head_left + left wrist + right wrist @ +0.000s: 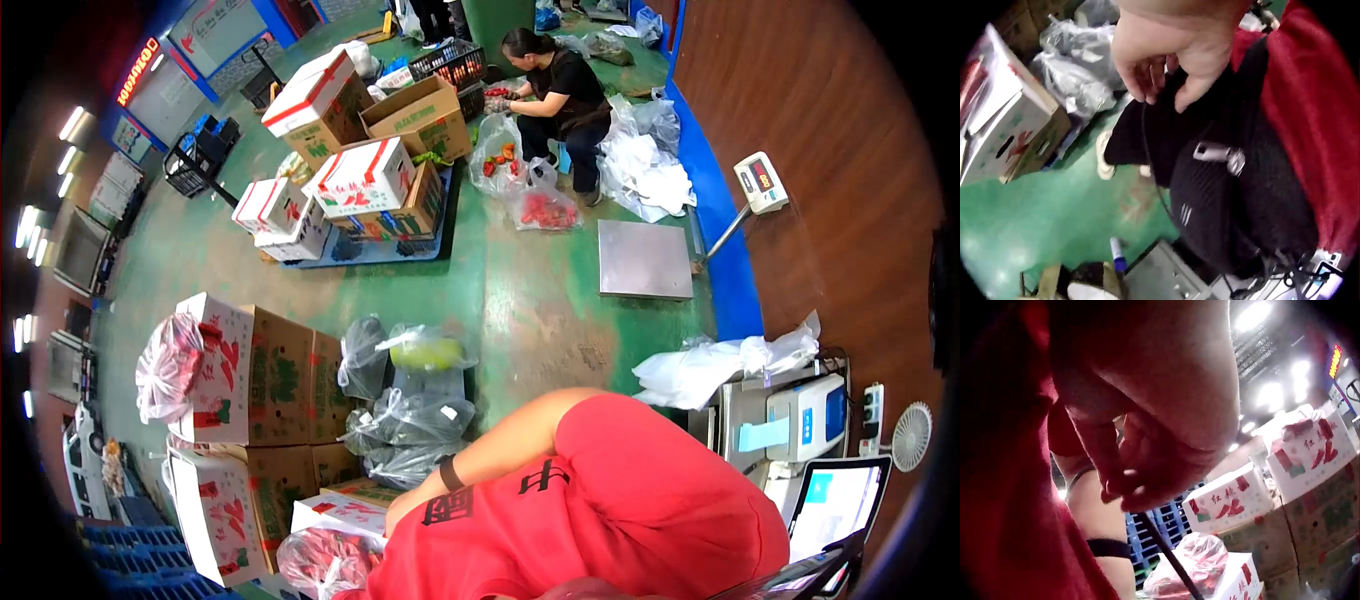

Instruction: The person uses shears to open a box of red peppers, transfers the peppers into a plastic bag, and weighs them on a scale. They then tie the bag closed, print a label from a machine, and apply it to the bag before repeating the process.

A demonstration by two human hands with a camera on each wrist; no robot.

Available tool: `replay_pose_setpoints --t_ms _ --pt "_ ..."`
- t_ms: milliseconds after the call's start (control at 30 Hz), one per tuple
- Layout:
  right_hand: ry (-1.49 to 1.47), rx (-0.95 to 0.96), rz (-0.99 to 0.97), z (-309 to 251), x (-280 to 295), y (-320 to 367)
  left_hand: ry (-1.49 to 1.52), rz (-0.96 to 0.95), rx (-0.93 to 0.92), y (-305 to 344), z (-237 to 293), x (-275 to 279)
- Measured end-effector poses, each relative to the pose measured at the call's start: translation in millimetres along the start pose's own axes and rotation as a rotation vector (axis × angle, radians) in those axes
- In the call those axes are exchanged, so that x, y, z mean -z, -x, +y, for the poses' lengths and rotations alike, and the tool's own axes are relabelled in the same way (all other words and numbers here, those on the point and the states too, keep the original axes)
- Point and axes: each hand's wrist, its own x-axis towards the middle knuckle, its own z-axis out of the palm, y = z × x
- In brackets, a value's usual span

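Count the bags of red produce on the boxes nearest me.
2: the farther bag on the farther white box, the nearer bag on the nearer white box. More may be hidden.

Looks like a wholesale produce market or packing depot. Has a worn green floor (pixel 540 340), stacked printed cartons (pixel 275 375), some on a blue pallet (pixel 375 253), with clear bags of red peppers (pixel 547 211) and black crates (pixel 455 66) nearby. Also contains a platform scale (pixel 645 260) with a digital readout (pixel 762 181), a likely second scale (pixel 806 417) near a lit screen (pixel 832 505), a glowing red sign (pixel 138 72) by blue-framed panels (pixel 216 27), and bright overhead lights (pixel 1254 315).
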Motion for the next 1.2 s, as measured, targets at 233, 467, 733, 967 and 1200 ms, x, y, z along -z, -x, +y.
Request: replay_pose_setpoints --t_ms 233,467,733,967,1200 --pt "-0.135 0.331 -0.011 -50.6 35.9 54.2 -0.021 -0.031 0.05 30.3 75.0 -16.2" --pt "-0.005 -0.005 0.29 25.5 131.1 120.2 0.018 -0.197 0.198 23.1 136.0 20.1" --pt "0.43 -1.293 1.077 -33.5 182.3 441.2 -0.074 -0.777 0.388 -5.3 346.7 113.9" --pt "-0.054 -1.441 0.909 -90.2 152.8 496.3 0.285 -0.708 -0.46 1.1 625.2 100.7" --pt "-0.431 -1.216 0.381 -77.4 108.4 501.4 0.612 -0.317 -0.776 -0.1 710.4 124.2"
